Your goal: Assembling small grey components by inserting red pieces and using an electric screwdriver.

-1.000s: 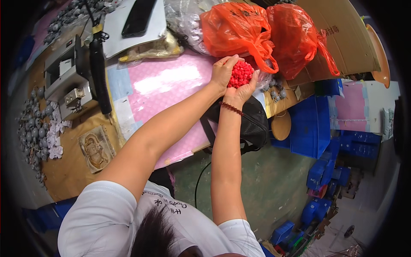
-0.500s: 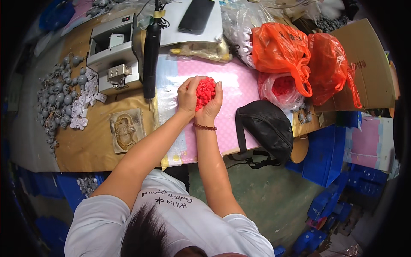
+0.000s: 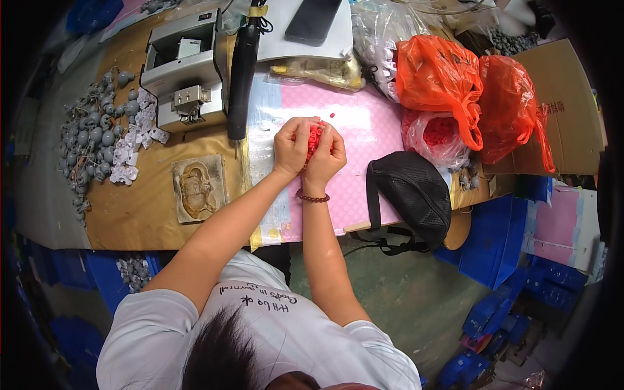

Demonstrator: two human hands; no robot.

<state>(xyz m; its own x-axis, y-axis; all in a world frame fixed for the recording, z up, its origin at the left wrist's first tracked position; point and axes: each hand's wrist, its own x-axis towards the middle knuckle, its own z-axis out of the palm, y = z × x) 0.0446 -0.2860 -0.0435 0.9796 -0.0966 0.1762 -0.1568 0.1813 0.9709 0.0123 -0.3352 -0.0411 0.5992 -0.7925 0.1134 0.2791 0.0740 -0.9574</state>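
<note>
Left hand (image 3: 292, 144) and right hand (image 3: 327, 155) were cupped together around small red plastic pieces (image 3: 313, 140), seemingly to prevent spilling, with one stray red piece (image 3: 332, 116) at their one o'clock.

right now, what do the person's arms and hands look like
Short white sleeves end above the elbows, leaving both forearms bare. The left hand is ungloved, its wrist unadorned. The right hand is ungloved too, with a bracelet of round, dark reddish beads at the wrist.
</note>
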